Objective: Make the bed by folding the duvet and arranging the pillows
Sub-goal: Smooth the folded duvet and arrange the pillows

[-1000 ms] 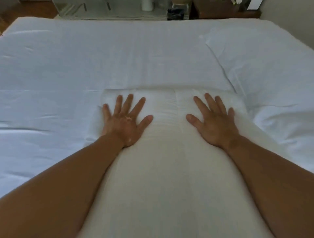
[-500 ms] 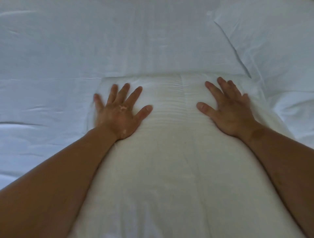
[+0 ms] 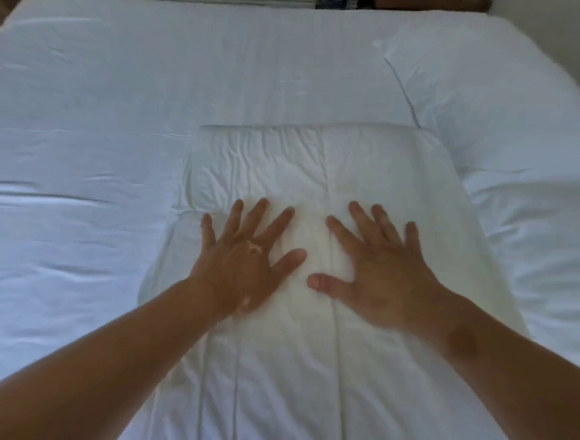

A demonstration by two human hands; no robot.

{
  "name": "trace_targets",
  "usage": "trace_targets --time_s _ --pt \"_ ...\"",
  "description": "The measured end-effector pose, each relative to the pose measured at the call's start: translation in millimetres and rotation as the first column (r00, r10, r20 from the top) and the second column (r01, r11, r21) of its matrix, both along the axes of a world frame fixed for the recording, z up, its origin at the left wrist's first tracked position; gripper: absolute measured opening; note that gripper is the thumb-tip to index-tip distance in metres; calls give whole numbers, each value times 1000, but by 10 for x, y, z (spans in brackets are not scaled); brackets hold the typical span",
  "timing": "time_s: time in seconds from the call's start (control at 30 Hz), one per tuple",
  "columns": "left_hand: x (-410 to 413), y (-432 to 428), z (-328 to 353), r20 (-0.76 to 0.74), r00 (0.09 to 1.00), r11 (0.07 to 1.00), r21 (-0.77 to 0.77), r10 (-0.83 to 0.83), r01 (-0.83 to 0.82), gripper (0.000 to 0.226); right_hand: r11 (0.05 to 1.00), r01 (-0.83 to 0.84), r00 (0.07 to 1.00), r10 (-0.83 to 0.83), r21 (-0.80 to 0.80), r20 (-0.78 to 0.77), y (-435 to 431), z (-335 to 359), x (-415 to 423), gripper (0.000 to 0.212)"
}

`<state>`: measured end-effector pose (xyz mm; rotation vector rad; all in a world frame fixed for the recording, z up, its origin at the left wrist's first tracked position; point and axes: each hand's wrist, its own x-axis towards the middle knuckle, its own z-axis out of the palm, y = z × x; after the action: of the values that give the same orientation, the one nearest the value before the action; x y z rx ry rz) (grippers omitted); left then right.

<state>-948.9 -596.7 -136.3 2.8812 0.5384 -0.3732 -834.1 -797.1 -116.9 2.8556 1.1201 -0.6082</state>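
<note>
A folded white duvet [image 3: 329,169] lies as a long strip down the middle of the bed, with a seam along its centre and its far end squared off. My left hand [image 3: 241,260] presses flat on it left of the seam, fingers spread. Just right of the seam my right hand [image 3: 376,270] lies flat too, fingers straight. The two thumbs nearly meet over the seam. A white pillow [image 3: 489,103] rests at the right side of the bed, touching the duvet's far right corner.
The white bed sheet [image 3: 110,141] spreads wide to the left and beyond the duvet, with light creases. Dark furniture [image 3: 408,3] shows past the bed's far edge. A wall strip [image 3: 558,25] runs along the right.
Both hands have slid back toward me along the duvet and closer together, from its far corners to the middle by the seam. The far end now shows wrinkles.
</note>
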Motion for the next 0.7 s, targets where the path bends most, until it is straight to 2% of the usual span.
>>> trace_targets --time_s 0.07,0.13,0.23,0.33,0.4,0.5,0.6,0.7 --pt "-293 20 -156 3 999 995 85 -50 49 80 1000 -7 998 8 -14 59 -303 -155 -88 98" --pt "-345 138 -413 -25 999 993 116 -31 34 81 998 58 997 -59 31 53 -486 -410 59 96" --pt "-198 139 -564 -76 996 992 116 -46 54 83 995 68 998 -67 66 -18 -496 -621 186 95" --pt "-351 89 -310 -125 992 997 65 -29 37 89 997 55 997 -52 48 -61 -570 -338 71 99" --pt "-786 -70 -80 -75 996 999 1 -39 39 95 996 58 995 -52 65 -83 -780 -66 -247 99" --pt "-1656 -470 50 35 995 995 37 -89 88 87 998 26 999 -24 59 -46 -1277 1 -964 94" --pt "-2125 -421 15 11 998 998 -14 62 -61 86 987 134 989 -129 84 -65 -1703 -90 -1150 92" --pt "-2174 -323 -39 68 960 956 -129 272 -262 91 943 292 952 -272 160 -137 -1789 -117 -1087 106"
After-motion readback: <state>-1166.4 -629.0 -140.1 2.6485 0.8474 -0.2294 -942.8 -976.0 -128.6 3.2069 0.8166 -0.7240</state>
